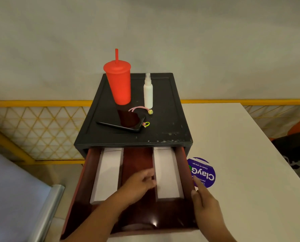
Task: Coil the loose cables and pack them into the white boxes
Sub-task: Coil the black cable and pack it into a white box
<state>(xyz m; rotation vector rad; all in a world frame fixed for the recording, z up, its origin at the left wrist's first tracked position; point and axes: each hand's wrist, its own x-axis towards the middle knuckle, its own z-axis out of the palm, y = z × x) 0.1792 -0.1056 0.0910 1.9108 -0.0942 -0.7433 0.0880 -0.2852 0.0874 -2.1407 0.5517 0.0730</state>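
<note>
We see two long white cardboard boxes in the pulled-out dark red drawer, the left box by its left wall and the right box by its right wall. Both have their long axes running from the drawer's front back under the black cabinet top. The left hand lies between them with its fingers bent against the right box's side, too blurred to tell whether they grip it, while the right hand hovers over the right wall, forefinger straight, holding nothing.

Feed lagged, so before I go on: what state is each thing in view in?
drawer: pulled open.
left white box: closed, in drawer.
right white box: closed, in drawer.
red tumbler: upright, lidded.
spray bottle: upright, capped.
phone: flat, screen dark.
left hand: in drawer, beside right white box.
right hand: index finger extended, over drawer's right wall.
</note>
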